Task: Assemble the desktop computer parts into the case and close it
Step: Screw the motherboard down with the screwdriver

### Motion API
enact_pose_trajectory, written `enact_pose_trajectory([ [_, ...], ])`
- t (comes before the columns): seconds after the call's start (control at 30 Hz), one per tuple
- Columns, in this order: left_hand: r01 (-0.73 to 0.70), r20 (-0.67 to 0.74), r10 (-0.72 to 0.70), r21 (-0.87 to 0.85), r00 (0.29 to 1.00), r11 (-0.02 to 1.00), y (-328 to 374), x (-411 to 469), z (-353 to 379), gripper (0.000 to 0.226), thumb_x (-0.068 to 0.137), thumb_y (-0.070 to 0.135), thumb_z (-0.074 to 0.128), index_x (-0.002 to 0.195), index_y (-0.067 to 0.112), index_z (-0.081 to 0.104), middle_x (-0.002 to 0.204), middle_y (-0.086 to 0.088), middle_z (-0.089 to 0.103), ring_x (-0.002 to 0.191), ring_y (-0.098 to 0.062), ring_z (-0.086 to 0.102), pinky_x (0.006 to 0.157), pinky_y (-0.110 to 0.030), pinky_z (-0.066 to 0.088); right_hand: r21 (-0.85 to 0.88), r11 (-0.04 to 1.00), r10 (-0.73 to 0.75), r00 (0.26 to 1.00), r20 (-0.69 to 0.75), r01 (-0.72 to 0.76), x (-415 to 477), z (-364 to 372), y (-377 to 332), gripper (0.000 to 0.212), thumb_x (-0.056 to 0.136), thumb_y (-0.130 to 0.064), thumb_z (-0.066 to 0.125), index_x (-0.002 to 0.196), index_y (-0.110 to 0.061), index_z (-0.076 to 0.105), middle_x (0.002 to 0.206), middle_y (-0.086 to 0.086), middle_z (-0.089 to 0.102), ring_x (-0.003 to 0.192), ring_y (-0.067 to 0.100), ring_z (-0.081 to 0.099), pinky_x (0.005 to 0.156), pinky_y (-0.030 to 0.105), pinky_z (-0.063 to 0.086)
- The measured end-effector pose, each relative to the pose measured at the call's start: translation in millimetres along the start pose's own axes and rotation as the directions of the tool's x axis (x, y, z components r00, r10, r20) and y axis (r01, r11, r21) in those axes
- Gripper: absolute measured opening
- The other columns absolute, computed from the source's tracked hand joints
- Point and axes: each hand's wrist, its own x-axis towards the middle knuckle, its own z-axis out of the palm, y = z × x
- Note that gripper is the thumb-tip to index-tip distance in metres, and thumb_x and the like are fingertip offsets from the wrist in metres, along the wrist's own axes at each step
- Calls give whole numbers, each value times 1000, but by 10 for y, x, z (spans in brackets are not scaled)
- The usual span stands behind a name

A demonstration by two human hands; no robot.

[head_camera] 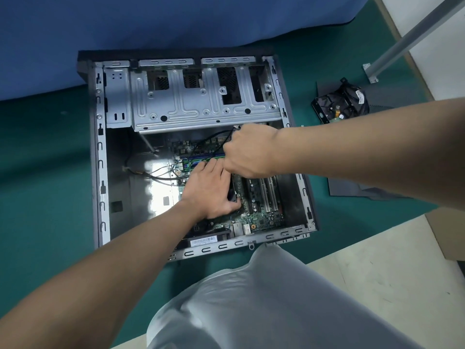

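Note:
An open desktop case lies on its side on a green floor mat. Its green motherboard sits in the lower right part, below a grey drive cage. My left hand lies over a black cooler fan on the board, thumb curled round its near edge. My right hand is curled just above it, by the cage's lower edge, pinching a small connector on a black cable. Most of the fan is hidden under my hands.
A black power supply with bundled cables lies on the mat to the right, on grey foam sheets. A metal table leg stands at the upper right. Blue cloth hangs behind the case. My knee is close in front.

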Motion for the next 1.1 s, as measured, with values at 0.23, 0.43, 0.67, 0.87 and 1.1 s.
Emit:
enact_pose_trajectory([
  [0.23, -2, 2, 2, 1, 1000, 1000, -5, 5, 10, 88, 73, 76, 30, 122, 7, 51, 119, -9, 53, 112, -26, 46, 98, -41, 34, 362, 890, 252, 960, 118, -278, 111, 91, -10, 13, 88, -10, 52, 78, -3, 46, 75, 7, 38, 71, 27, 53, 59, 34, 43],
  [0.43, -1, -10, 1, -4, 1000, 1000, -5, -2, 1, 89, 73, 77, 33, 128, 7, 42, 122, -8, 49, 112, -25, 43, 98, -40, 33, 501, 717, 315, 866, 388, -485, 202, -47, 35, 19, 98, -12, 45, 80, -10, 52, 75, 3, 50, 55, 12, 42, 39, 19, 33],
  [0.67, 7, 7, -7, -6, 1000, 1000, 7, -4, -27, 82, 73, 74, 35, 116, 9, 61, 115, -7, 59, 112, -25, 49, 99, -40, 33, -33, 997, -71, 997, -36, 70, 17, -4, 6, 19, 99, -14, 40, 89, -11, 56, 80, 9, 55, 86, 30, 62, 58, 33, 36],
  [0.87, 5, 21, -5, -6, 1000, 1000, -2, -2, -25, 88, 72, 73, 32, 129, 9, 54, 125, -9, 58, 119, -25, 46, 103, -40, 32, 376, 913, 165, 986, 13, -158, 141, 35, -86, 20, 87, -6, 50, 76, -13, 36, 66, 5, 23, 63, 23, 38, 57, 33, 35],
  [1.1, 4, 34, -4, -14, 999, 1000, 0, 7, -24, 92, 74, 76, 34, 134, 7, 41, 129, -10, 50, 120, -26, 43, 103, -42, 31, 631, 580, 381, 856, 350, -516, 190, -87, -19, 22, 91, -2, 44, 70, -7, 49, 70, 2, 43, 59, 16, 42, 58, 27, 39],
])
